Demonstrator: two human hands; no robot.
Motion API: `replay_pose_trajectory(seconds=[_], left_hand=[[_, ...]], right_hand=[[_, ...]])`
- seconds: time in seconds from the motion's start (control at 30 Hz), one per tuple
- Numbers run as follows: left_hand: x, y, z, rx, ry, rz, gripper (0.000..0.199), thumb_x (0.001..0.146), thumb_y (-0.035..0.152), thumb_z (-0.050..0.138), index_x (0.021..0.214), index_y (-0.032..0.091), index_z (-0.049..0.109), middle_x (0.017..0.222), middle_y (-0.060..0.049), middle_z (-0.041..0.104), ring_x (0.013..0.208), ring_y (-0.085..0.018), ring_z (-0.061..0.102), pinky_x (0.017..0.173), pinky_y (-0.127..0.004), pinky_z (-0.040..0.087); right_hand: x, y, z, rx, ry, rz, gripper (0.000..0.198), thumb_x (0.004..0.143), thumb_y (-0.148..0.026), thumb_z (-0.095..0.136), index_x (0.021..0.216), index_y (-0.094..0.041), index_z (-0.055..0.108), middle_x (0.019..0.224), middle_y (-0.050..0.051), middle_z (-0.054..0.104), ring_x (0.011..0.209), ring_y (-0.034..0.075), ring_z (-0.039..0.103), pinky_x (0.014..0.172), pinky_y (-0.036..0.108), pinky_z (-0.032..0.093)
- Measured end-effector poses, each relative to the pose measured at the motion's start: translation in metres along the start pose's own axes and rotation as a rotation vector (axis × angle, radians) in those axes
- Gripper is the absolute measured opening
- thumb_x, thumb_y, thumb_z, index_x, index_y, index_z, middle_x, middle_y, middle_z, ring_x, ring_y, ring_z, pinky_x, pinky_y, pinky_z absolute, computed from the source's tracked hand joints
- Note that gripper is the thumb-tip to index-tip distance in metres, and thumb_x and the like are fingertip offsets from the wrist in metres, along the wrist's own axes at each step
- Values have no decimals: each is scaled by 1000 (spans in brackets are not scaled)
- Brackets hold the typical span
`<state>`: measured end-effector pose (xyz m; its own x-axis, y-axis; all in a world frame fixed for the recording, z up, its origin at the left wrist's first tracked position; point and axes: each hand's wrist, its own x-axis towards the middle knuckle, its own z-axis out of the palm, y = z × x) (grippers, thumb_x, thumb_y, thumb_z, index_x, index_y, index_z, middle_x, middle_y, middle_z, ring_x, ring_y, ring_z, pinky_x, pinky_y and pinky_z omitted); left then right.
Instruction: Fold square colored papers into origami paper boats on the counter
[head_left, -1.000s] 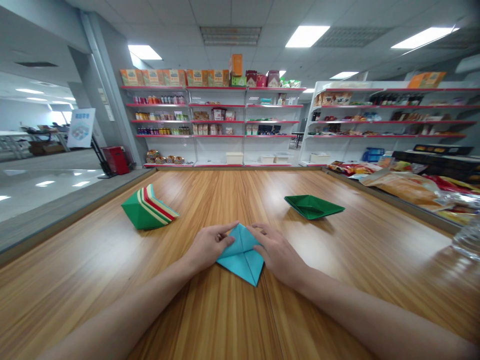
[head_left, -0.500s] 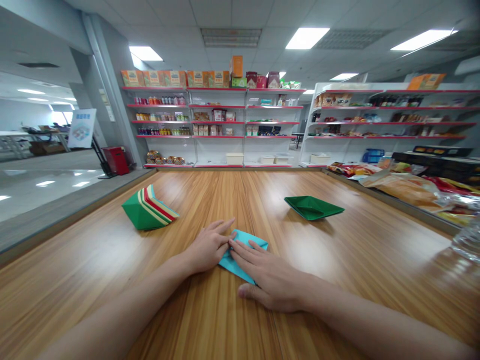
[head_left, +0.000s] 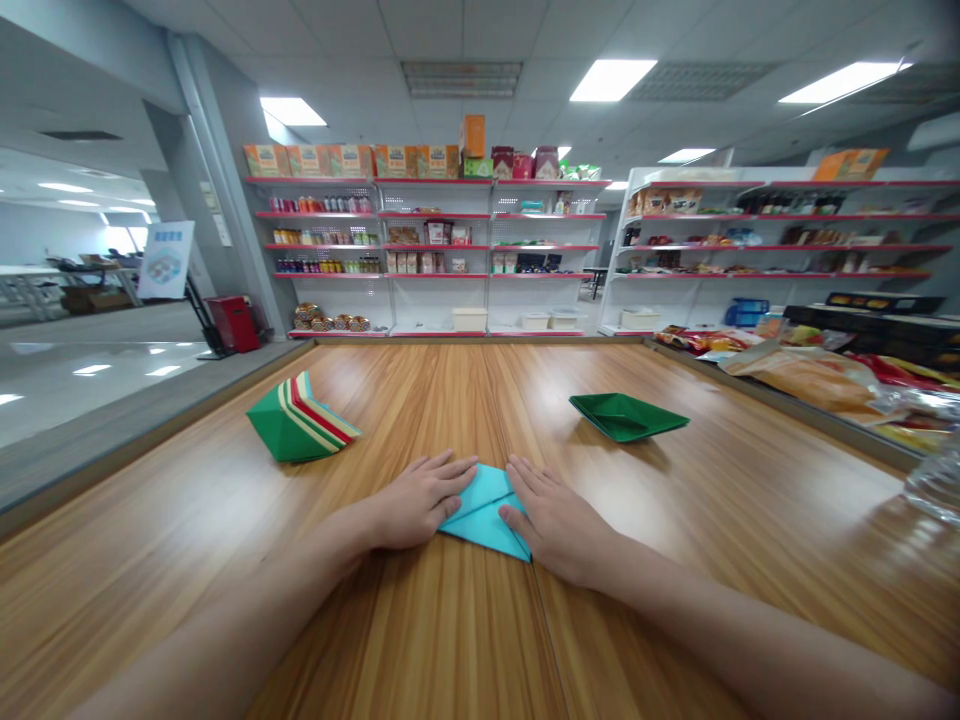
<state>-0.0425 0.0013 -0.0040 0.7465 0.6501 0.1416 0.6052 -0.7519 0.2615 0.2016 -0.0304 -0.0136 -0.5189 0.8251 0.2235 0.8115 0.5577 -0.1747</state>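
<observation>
A folded sheet of light blue paper [head_left: 484, 518] lies flat on the wooden table [head_left: 420, 640], straight in front of me. On its left edge rests my left hand [head_left: 421, 500], fingers stretched out and thumb on the paper. My right hand [head_left: 553, 520] lies flat along the paper's right edge, its fingers pointing away from me and its thumb on top. Crease lines cross the sheet between the two hands. Parts of both side edges are hidden beneath my fingers.
Left of my hands stands a stack of nested folded papers [head_left: 300, 420] in green, cream, red and blue. A green folded paper boat [head_left: 628, 416] sits on the right. Snack packets [head_left: 810, 375] and a clear plastic item [head_left: 937, 480] are at the right edge. Shelves [head_left: 435, 290] stand behind.
My right hand has slid from the middle of the blue paper to its right edge, uncovering the creased centre. The paper has turned slightly. My left hand stays at the left edge.
</observation>
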Motion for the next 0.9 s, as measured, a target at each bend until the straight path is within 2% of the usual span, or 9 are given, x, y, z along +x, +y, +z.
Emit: replay_pose_trajectory(seconds=[0.1, 0.2, 0.3, 0.4, 0.5, 0.6, 0.77, 0.83, 0.9], left_hand=[[-1, 1, -1, 2, -11, -7, 50, 95, 32, 39, 144, 28, 29, 151, -5, 29, 139, -28, 22, 110, -53, 21], [-3, 5, -3, 4, 6, -3, 50, 95, 32, 39, 144, 29, 28, 151, -5, 30, 139, -29, 23, 110, -54, 22], [-5, 8, -3, 6, 34, 29, 53, 95, 29, 41, 145, 33, 26, 150, -5, 31, 138, -30, 25, 108, -56, 24], [-6, 9, 1, 16, 66, 60, 55, 94, 24, 43, 145, 35, 25, 152, -6, 26, 138, -30, 25, 108, -56, 25], [-4, 11, 8, 26, 204, 45, 54, 92, 21, 45, 143, 36, 30, 153, -8, 19, 137, -29, 25, 107, -52, 30], [0, 15, 13, 55, 389, -1, 51, 91, 22, 50, 138, 37, 40, 147, -9, 23, 135, -30, 27, 104, -51, 35], [5, 30, 13, 43, 574, 12, 44, 90, 28, 52, 134, 31, 48, 136, -11, 33, 128, -28, 33, 102, -50, 38], [6, 34, 13, -42, 589, 57, 41, 91, 30, 51, 132, 28, 50, 131, -11, 37, 124, -26, 38, 101, -46, 40], [6, 36, 12, -179, 534, 96, 38, 92, 33, 48, 129, 25, 54, 127, -11, 41, 118, -23, 45, 97, -41, 44]], right_hand=[[2, -4, -5, 2, 60, 3, 50, 96, -38, 33, 132, -7, 47, 137, 19, 47, 128, 30, 42, 105, 48, 34], [5, -5, -10, 29, 141, 10, 36, 96, -30, 34, 114, -14, 60, 113, 14, 64, 108, 26, 57, 94, 42, 42], [7, -3, -10, 46, 205, 78, 31, 94, -31, 40, 107, -15, 63, 98, 13, 66, 96, 25, 60, 86, 40, 45], [7, 0, -5, 157, 243, 154, 29, 89, -32, 49, 107, -13, 62, 98, 13, 66, 94, 25, 61, 84, 39, 46], [7, 2, -3, 370, 318, 212, 33, 86, -32, 54, 114, -15, 56, 91, 9, 66, 84, 22, 63, 74, 35, 49], [8, 1, -5, 504, 456, 232, 39, 84, -33, 58, 119, -16, 52, 79, 3, 63, 73, 19, 62, 66, 31, 50], [6, -5, -13, 496, 678, 118, 34, 85, -30, 58, 116, -18, 56, 88, 6, 64, 80, 19, 62, 75, 33, 51], [3, -8, -16, 439, 748, 16, 27, 86, -27, 58, 112, -20, 59, 95, 7, 64, 87, 21, 62, 79, 35, 51], [0, -11, -18, 389, 792, -94, 26, 86, -22, 56, 112, -22, 60, 98, 8, 64, 90, 21, 62, 80, 35, 51]])
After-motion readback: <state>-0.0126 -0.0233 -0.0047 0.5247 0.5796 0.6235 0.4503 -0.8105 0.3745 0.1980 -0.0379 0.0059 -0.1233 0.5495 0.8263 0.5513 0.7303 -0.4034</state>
